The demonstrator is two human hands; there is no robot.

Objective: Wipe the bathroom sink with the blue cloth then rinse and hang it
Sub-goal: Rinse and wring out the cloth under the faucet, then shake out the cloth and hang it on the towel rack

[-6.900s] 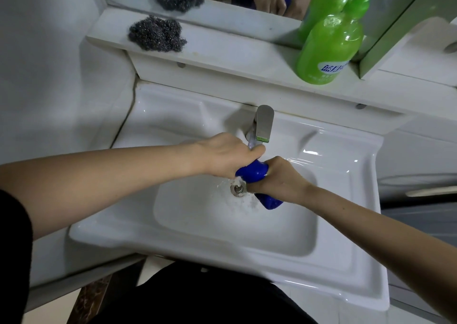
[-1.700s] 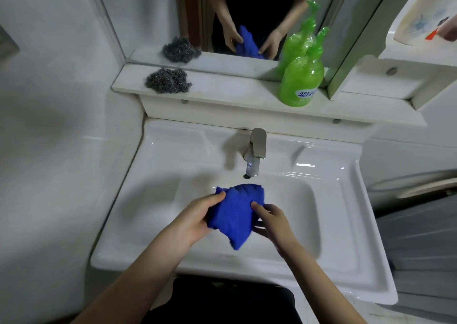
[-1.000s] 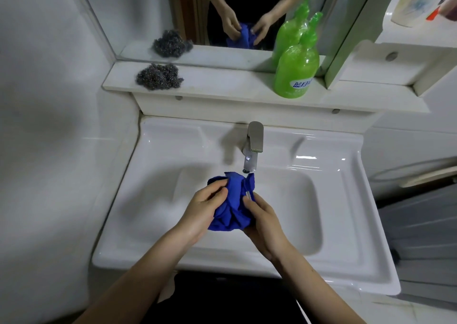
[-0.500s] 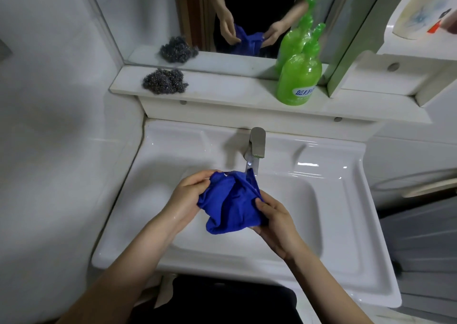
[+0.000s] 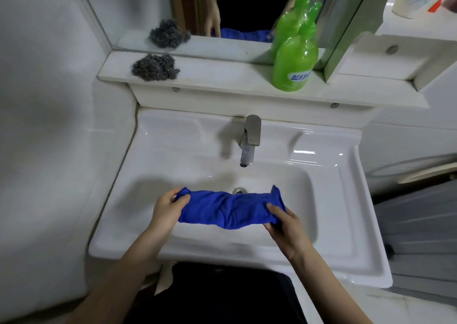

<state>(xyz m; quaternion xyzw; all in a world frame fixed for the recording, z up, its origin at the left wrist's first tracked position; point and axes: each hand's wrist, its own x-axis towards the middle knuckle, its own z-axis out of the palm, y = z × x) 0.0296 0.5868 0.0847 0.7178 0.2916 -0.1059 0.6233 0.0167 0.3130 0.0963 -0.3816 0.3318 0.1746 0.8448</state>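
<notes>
The blue cloth [image 5: 228, 208] is stretched out sideways in a wrinkled band above the white sink [image 5: 346, 200]. My left hand [image 5: 167, 211] pinches its left end between thumb and fingers. My right hand [image 5: 285, 224] grips its right end. The cloth hangs over the basin just in front of the drain [image 5: 238, 190], which is partly hidden behind it. The steel faucet [image 5: 250, 138] stands behind, and I see no water running from it.
A shelf [image 5: 222, 81] behind the sink holds a steel wool pad [image 5: 154, 66] on the left and a green soap bottle [image 5: 295, 62] on the right. A mirror [image 5: 247, 6] rises above it. A white wall is close on the left.
The cloth was bunched up between my hands half a second ago; now my hands have moved apart and pulled it out into a long band. Earlier it was held under running water.
</notes>
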